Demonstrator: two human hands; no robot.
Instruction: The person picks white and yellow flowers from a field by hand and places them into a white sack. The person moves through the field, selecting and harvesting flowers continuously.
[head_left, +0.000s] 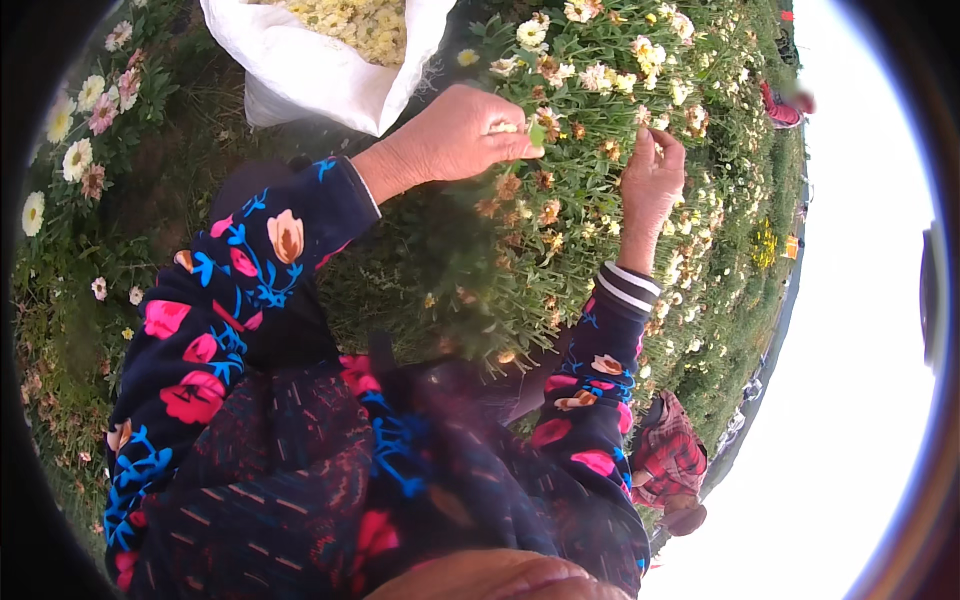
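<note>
My left hand (469, 135) is closed in a loose fist around pale chrysanthemum-like flower heads (504, 128), which are mostly hidden by the fingers. A small green leaf (537, 135) sticks out near its thumb tip. To the right, among the flowering plants (592, 172), my right hand (654, 169) pinches with thumb and forefinger just below a small pinkish bloom (643, 115). Beyond my left wrist stands an open white woven sack (322, 82), holding many picked yellowish-white flower heads (367, 30). Withered brown blooms (508, 186) hang below my left hand.
More white and pink flowers (77, 160) grow at the far left, across a dark strip of ground (172, 172). A person in a red plaid top (670, 454) bends at the lower right. Another person in red (780, 109) is farther off. An orange container (791, 247) stands near the field's edge.
</note>
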